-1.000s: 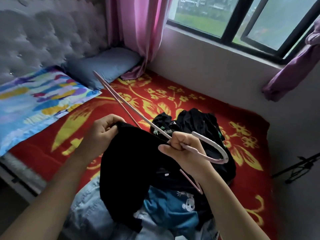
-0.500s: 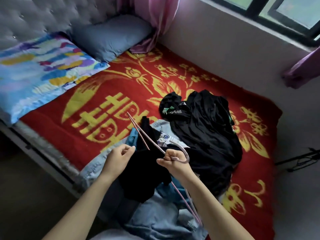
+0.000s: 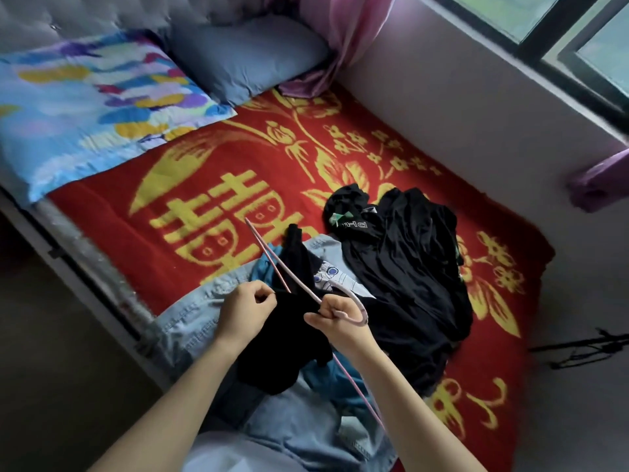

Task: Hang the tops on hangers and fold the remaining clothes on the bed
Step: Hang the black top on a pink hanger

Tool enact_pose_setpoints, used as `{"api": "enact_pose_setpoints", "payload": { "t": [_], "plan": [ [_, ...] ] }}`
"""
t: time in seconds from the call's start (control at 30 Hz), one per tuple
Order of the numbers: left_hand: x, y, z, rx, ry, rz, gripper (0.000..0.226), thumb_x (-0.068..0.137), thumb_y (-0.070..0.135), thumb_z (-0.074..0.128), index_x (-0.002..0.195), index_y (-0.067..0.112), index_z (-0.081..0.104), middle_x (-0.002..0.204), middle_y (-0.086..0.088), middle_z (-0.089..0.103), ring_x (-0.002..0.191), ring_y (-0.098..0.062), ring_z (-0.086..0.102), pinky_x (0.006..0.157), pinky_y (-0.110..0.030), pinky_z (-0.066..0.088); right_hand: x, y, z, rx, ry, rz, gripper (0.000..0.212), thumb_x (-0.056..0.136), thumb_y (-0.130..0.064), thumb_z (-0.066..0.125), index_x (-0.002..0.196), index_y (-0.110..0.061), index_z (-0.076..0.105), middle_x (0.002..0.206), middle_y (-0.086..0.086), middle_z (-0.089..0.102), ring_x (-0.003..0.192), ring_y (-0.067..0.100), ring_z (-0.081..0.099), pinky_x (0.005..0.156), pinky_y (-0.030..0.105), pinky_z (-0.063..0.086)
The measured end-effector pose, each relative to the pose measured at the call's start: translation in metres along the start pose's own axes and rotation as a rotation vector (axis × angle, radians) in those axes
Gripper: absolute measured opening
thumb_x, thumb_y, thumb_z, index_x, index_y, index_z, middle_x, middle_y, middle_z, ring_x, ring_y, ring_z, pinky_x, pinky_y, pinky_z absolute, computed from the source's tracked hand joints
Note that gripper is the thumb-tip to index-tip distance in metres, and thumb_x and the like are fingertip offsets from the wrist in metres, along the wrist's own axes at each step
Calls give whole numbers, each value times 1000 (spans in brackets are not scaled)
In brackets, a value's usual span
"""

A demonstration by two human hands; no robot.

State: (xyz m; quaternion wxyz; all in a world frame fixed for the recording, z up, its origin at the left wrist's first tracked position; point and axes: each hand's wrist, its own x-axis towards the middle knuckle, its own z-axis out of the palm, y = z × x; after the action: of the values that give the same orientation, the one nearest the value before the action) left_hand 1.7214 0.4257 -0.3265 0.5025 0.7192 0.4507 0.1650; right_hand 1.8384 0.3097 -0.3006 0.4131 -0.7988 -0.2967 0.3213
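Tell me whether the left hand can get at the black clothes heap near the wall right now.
Probably not: the left hand pinches the black top, and the black clothes heap lies beyond the right hand and its pink hanger, which cross the way.

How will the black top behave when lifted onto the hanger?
Probably floppy: the black top sags in folds below the left hand pinching it. Likely light, since that pinch holds it up. It might slip along the thin pink hanger.
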Motion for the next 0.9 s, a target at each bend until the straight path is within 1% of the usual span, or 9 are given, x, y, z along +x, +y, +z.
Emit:
{"api": "enact_pose_setpoints", "payload": {
  "t": [0.1, 0.17, 0.27, 0.43, 0.53, 0.63, 0.67, 0.77, 0.9],
  "plan": [
    [-2, -3, 3, 77, 141, 129, 5, 83, 0, 60, 79, 1, 58, 84, -12, 61, 78, -29, 57, 67, -35, 44, 0, 4, -3, -1, -63, 36, 55, 77, 0, 68, 50, -21, 25, 45, -9, 27, 42, 3, 25, 43, 11, 25],
    [-2, -3, 2, 111, 212, 211, 5, 85, -3, 57, 81, 0, 54, 80, -16, 60, 76, -33, 57, 62, -38, 42, 0, 7, -5, -26, -128, 62, 53, 79, -2, 67, 49, -21, 27, 41, -12, 29, 42, 2, 29, 44, 14, 28],
    [0, 0, -1, 103, 191, 233, 6, 92, 3, 50, 87, 0, 51, 72, -19, 62, 69, -38, 60, 55, -39, 40, 1, 12, -7, -40, -114, 105, 54, 81, -3, 66, 43, -22, 33, 39, -13, 32, 43, 0, 32, 46, 18, 28],
    [0, 1, -6, 141, 93, 296, 5, 91, 3, 55, 88, 1, 59, 70, -13, 63, 66, -34, 62, 58, -38, 45, 0, 15, -11, -60, 80, 68, 50, 76, 1, 60, 44, -24, 32, 41, -10, 30, 52, 20, 31, 53, 34, 29],
    [-2, 1, -6, 136, 25, 300, 4, 90, 4, 58, 88, 4, 62, 74, -8, 65, 69, -28, 63, 62, -37, 49, -4, 17, -19, -93, 205, 49, 50, 75, 9, 57, 46, -23, 32, 42, -8, 33, 53, 20, 36, 52, 28, 31],
    [-2, -3, -2, 160, 9, 289, 5, 91, 7, 57, 89, 5, 61, 77, -8, 66, 72, -27, 62, 63, -39, 50, -11, 8, -37, 2, 275, 17, 46, 81, 8, 61, 56, -22, 37, 50, 15, 51, 53, 14, 52, 57, 25, 39],
    [-2, -5, -1, 184, 10, 284, 6, 91, 8, 56, 90, 5, 61, 78, -9, 66, 73, -28, 62, 62, -39, 50, -14, 3, -46, 18, 265, 8, 36, 85, 4, 59, 63, -16, 40, 50, 15, 52, 48, 9, 51, 54, 22, 39],
    [1, -14, 1, 274, 4, 244, 10, 93, 12, 53, 93, 5, 60, 79, -10, 66, 75, -30, 62, 59, -35, 45, -22, -6, -80, -55, 167, 31, 10, 93, -8, 51, 85, -11, 48, 42, -4, 41, 35, 3, 37, 42, 15, 31],
    [0, -23, 5, 356, -44, 200, 12, 95, 13, 50, 97, 6, 59, 85, -12, 67, 84, -32, 61, 61, -33, 38, -41, -13, -117, -152, 79, 44, 15, 92, -5, 55, 84, -13, 65, 40, -12, 47, 38, 0, 42, 44, 9, 31]
  ]
}}
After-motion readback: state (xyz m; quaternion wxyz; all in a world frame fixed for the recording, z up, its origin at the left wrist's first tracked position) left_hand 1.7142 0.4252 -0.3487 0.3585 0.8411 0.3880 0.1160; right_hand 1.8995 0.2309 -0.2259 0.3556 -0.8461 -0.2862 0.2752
